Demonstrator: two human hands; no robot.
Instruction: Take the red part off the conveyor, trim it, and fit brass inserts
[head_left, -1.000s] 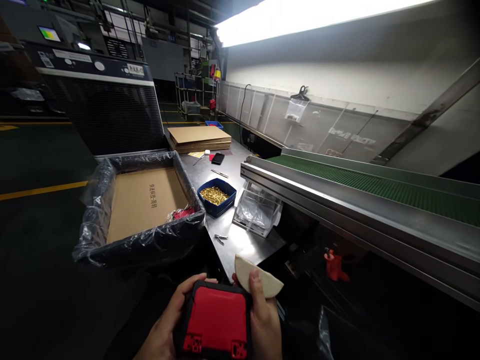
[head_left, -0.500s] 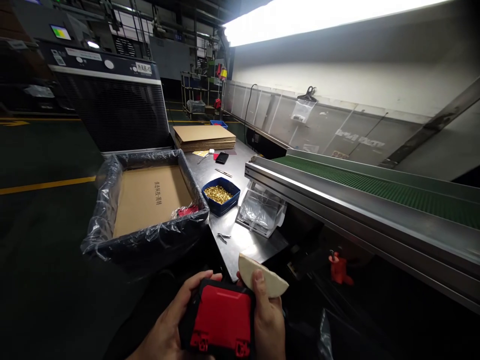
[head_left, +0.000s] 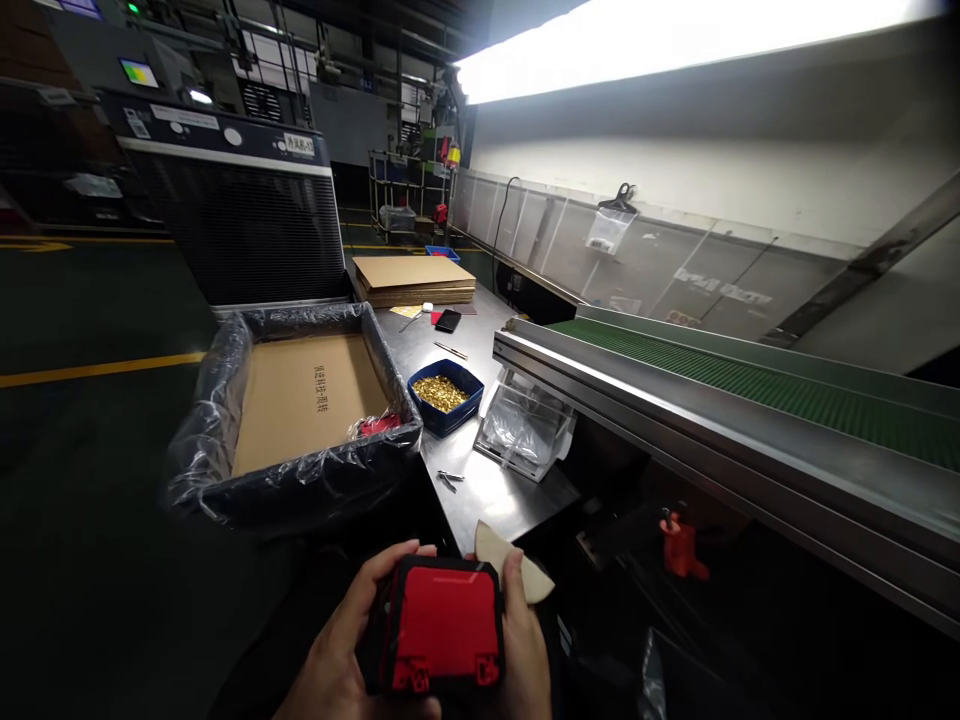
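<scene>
A small red and black plastic case [head_left: 444, 625] is held low in front of me with both hands. My left hand [head_left: 341, 655] wraps its left side, fingers curled over the top edge. My right hand [head_left: 521, 650] grips the right side, and a cream half-round pad [head_left: 517, 565] sticks out from under its fingers. Just beyond lies the near corner of a steel table [head_left: 495, 495].
A box lined with a black bag [head_left: 292, 410] holds cardboard and a red part [head_left: 379, 424]. A blue tray of brass pieces [head_left: 444, 393], a clear bag holder [head_left: 525, 430] and loose clips [head_left: 448, 478] sit on the table. A green conveyor [head_left: 750, 385] runs right.
The case and both hands have shifted slightly lower and nearer me. The cream pad now shows less behind my right fingers. The view has panned a little.
</scene>
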